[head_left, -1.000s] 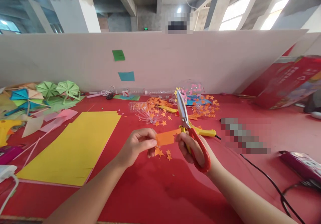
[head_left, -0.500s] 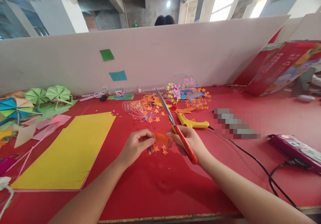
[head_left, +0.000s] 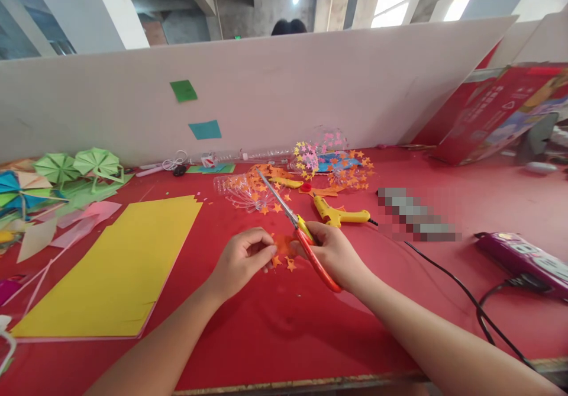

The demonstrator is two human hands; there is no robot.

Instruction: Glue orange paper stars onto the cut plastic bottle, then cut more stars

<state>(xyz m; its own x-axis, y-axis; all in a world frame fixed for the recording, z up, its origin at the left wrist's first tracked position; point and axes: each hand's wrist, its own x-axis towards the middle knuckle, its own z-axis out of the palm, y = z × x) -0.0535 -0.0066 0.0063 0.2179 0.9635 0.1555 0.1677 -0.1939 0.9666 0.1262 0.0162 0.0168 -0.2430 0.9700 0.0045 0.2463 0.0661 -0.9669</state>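
My right hand (head_left: pixel 332 251) grips a pair of scissors (head_left: pixel 290 215) with red and yellow handles, blades pointing up and to the left. Thumb and fingers of my left hand (head_left: pixel 244 260) are pinched at the left edge of a small piece of orange paper (head_left: pixel 283 243). The paper spans the gap to my right fingertips and looks blurred. Just below it, small orange paper stars (head_left: pixel 290 263) lie on the red table (head_left: pixel 266 337). Beyond my hands, a clear plastic piece with thin curled strips (head_left: pixel 255 200) has orange stars on it.
A yellow glue gun (head_left: pixel 339 213) lies right of centre, its black cord running to a purple power strip (head_left: pixel 523 263). Yellow paper sheets (head_left: pixel 110 271) are stacked at left, with green folded paper umbrellas (head_left: pixel 95 165) behind. A white partition (head_left: pixel 266 94) closes the back; a red box (head_left: pixel 497 115) leans at right.
The scissors have tilted further left, their tips swinging left and slightly down. My right hand has shifted a little left; the left hand stays nearly in place. The view has shifted slightly.
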